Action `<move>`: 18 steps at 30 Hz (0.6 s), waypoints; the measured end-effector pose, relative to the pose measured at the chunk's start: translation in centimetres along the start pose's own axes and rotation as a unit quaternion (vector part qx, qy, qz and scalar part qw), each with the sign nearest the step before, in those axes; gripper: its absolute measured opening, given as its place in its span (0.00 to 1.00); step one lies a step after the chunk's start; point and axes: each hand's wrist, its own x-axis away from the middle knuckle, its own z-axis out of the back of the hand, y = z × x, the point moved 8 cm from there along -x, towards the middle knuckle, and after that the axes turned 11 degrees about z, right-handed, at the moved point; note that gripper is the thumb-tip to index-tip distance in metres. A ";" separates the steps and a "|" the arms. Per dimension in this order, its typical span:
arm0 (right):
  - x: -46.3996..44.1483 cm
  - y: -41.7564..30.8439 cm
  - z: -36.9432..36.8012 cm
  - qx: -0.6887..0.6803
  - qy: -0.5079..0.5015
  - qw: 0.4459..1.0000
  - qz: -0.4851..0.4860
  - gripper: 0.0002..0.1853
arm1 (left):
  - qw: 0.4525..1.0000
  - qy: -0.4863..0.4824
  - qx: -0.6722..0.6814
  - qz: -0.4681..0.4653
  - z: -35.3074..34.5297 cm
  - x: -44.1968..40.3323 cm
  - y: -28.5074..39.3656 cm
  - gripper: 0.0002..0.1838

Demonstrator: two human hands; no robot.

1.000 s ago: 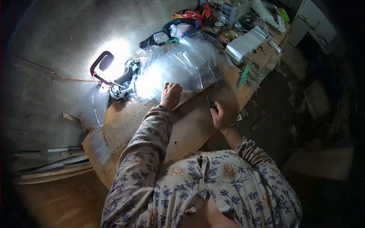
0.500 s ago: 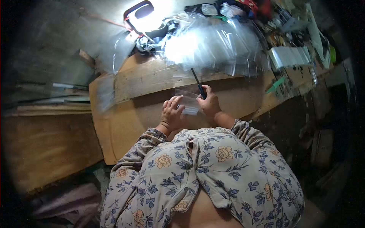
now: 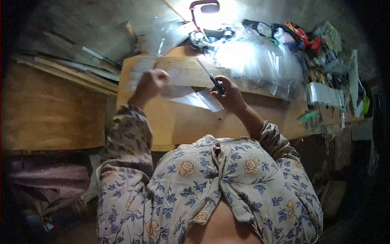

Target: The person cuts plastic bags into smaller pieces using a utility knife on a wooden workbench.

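Observation:
My right hand [image 3: 228, 93] is closed around the dark handle of a thin knife [image 3: 206, 70], its blade pointing up and left over the table. Raised at the left is my left hand [image 3: 153, 82], slightly blurred, with its fingers curled on clear plastic film. A glossy piece of this plastic film [image 3: 197, 99] stretches between the two hands, its lower right end close to my right fingers. Glare and blur hide exactly where the film meets my left fingers.
A bright lamp [image 3: 205, 7] shines at the back of the wooden table [image 3: 191, 128]. Piled clear plastic [image 3: 266, 69] covers the back right, beside a plastic stack [image 3: 326, 94]. A green piece [image 3: 307, 116] lies near the right edge. Wooden strips [image 3: 77, 75] lean at the left.
My left hand has moved up and left, away from my right hand, with the film drawn out between them. The knife stays in my right hand. The whole view has shifted.

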 end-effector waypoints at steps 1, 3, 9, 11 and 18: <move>0.0 -0.1 -1.0 -0.003 -0.015 1.000 0.025 0.23 | 0.998 0.026 -0.024 0.054 3.9 -0.5 -2.7 0.09; 0.1 0.0 -3.0 -0.008 -0.048 0.998 0.026 0.24 | 0.952 0.153 -0.234 0.122 11.9 -0.7 -7.2 0.09; -0.2 -1.4 -6.5 -0.012 -0.078 0.997 0.007 0.24 | 0.803 0.210 -0.505 0.236 23.9 2.2 -6.7 0.12; 0.0 -1.9 -7.3 0.002 -0.084 0.996 0.003 0.24 | 0.835 0.214 -0.450 0.235 22.9 3.2 -6.5 0.12; 1.1 -3.6 -10.2 0.096 -0.143 0.984 0.048 0.23 | 0.934 0.164 -0.315 0.052 4.7 6.3 -7.8 0.13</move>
